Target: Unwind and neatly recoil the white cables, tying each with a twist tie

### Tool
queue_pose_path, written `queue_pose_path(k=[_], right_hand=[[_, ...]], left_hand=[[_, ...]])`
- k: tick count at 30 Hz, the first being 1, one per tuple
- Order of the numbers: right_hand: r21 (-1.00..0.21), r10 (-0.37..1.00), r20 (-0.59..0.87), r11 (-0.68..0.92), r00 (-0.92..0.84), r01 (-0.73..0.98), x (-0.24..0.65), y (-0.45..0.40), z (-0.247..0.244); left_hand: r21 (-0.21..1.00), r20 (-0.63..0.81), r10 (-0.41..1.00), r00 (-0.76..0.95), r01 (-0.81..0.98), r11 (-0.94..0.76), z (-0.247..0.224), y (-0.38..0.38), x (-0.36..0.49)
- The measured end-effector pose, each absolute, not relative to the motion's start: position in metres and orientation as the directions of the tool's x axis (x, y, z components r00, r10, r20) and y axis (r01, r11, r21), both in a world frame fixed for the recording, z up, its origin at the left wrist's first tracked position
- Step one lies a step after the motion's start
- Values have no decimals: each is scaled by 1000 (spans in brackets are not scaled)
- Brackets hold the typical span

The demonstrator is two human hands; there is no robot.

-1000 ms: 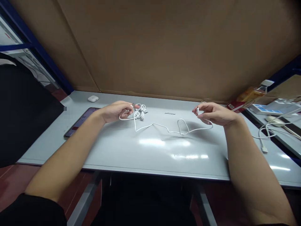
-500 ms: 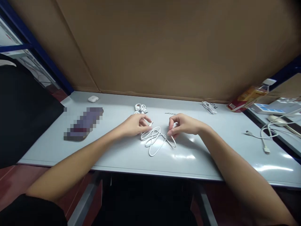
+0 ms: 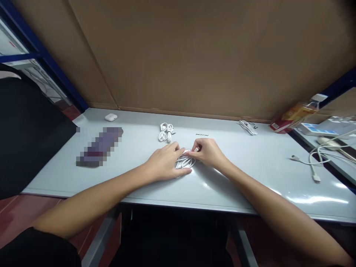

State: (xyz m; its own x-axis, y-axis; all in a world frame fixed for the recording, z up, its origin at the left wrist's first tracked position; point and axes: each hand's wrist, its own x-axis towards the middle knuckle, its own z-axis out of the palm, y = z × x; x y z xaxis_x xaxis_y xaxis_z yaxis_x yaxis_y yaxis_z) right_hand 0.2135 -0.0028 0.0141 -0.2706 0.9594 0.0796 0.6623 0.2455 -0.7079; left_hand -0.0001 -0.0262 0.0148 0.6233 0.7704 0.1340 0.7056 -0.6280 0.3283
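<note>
A white cable (image 3: 185,162) lies in gathered loops on the grey desk (image 3: 144,191), between my two hands. My left hand (image 3: 166,162) is curved around the left side of the loops, its thumb below them and its fingers above. With thumb and fingers pinched, my right hand (image 3: 207,152) holds a white end of the cable at the upper right of the coil. Just behind my left hand are two tied bundles of white cable, one on the left (image 3: 162,132) and one on the right (image 3: 169,132). Thin black ties (image 3: 201,134) lie behind my right hand.
A purple blurred phone-like object (image 3: 101,146) and a white case (image 3: 111,117) are at the left. Toward the right are another coiled cable (image 3: 248,127), a drink bottle (image 3: 295,114) and loose white cables (image 3: 313,163). A brown panel (image 3: 178,59) stands behind the desk.
The cable's wide loops are now drawn into a smaller coil. My left hand has moved right and down around them, and my right hand has come in closer from the right.
</note>
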Motion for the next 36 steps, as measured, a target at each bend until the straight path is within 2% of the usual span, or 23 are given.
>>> queue_pose_path(k=[4,9,12,15,20,24,27,31,36], right_hand=[[-592,923,148,370,-354,716,215,-3,16],[-501,826,262,559,-500,661,224,-5,26],[-477,776,185,607,-603,635,230,-6,27],[-469,773,96,591,-627,657,232,-3,23],[-429,785,84,585,-614,688,231,4,15],[-353,763,106,628,-638,693,229,7,11],[-357,774,109,616,-624,702,226,5,12],[-357,789,109,599,-604,717,219,0,12],[-245,768,168,640,-618,728,212,-4,7]], left_hand=[[397,147,740,657,646,-652,11,-22,-2],[467,234,663,711,515,-718,8,-7,-9],[521,234,670,704,491,-698,8,-3,-11],[524,230,685,691,505,-686,9,-3,-12],[406,231,683,693,569,-715,7,-6,-13],[233,185,697,693,658,-716,1,-7,-9],[92,165,700,695,696,-712,-4,-7,-5],[56,146,709,690,710,-702,-7,-8,-1],[-1,130,702,700,708,-706,-3,-10,1]])
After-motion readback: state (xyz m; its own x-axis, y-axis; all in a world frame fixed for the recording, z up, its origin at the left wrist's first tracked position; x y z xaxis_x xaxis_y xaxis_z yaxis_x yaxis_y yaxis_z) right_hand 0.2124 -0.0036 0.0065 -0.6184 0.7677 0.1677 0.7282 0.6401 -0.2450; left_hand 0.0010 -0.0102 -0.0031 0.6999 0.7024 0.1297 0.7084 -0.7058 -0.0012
